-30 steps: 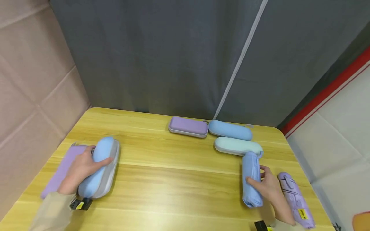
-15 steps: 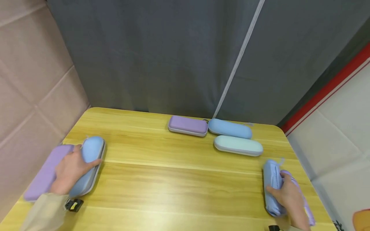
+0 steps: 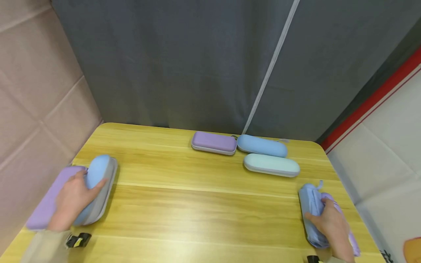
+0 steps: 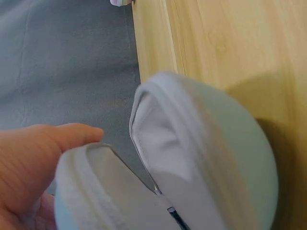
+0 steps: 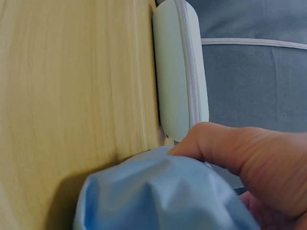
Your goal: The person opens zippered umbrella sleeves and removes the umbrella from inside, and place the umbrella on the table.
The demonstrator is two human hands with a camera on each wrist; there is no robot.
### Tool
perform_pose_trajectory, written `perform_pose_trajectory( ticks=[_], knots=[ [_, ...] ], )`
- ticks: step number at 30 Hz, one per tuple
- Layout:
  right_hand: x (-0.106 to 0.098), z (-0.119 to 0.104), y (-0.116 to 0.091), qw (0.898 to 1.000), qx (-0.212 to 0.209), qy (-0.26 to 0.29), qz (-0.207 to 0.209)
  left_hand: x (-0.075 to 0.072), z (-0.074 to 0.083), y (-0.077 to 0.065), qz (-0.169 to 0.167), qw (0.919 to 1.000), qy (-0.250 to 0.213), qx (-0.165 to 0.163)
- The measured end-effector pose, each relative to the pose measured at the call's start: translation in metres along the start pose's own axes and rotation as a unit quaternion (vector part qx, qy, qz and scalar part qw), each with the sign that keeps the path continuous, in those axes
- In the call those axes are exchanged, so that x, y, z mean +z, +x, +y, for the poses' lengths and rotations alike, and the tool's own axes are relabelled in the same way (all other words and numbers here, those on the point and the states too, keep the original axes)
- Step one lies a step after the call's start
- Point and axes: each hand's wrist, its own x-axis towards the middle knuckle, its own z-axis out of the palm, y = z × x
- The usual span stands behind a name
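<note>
At the table's left side my left hand [image 3: 73,199] grips a light blue hard zip case [image 3: 98,168], thumb over its top and fingers on the far side. The case leans, showing its grey rim. In the left wrist view its zipper [image 4: 171,211] is partly undone and its two halves [image 4: 211,139] gape. A purple case [image 3: 54,204] lies flat beside it, under the hand in the head view. My right hand [image 3: 332,224] holds a folded blue umbrella [image 3: 310,204] near the right edge, thumb on its near side. A folded purple umbrella [image 3: 353,244] lies against it, mostly hidden by the hand.
Along the back of the wooden table [image 3: 184,215] lie a purple case [image 3: 213,142], a blue case [image 3: 262,145] and a mint case [image 3: 271,165]. A grey curtain [image 3: 164,65] hangs behind. Pale walls [image 3: 39,102] stand at both sides.
My left hand has moved left with the blue zip case, and the purple case beside it has shifted left. My right hand has carried the blue umbrella right, up against the purple one.
</note>
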Motion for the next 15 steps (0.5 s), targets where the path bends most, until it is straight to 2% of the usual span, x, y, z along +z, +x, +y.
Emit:
perform_pose_trajectory(
  ticks=[4,7,10,13,15],
  knots=[
    [0.001,-0.002,-0.003,1.000,-0.003,0.002,-0.002,-0.002,-0.001,-0.004,0.009,0.9999,-0.001,-0.010],
    [0.003,-0.005,-0.004,1.000,-0.007,0.001,-0.012,-0.003,0.002,-0.007,0.030,0.9995,0.001,-0.010],
    [0.005,-0.011,-0.005,1.000,-0.010,0.000,-0.023,-0.002,0.012,-0.008,0.092,0.9952,-0.013,0.031],
    [0.007,-0.020,-0.005,1.000,-0.016,-0.003,-0.020,0.002,0.025,-0.007,0.156,0.9825,-0.037,0.095],
    [0.007,-0.026,-0.005,1.000,-0.019,-0.012,-0.021,0.007,0.034,-0.004,0.177,0.9737,-0.048,0.135]
  ],
)
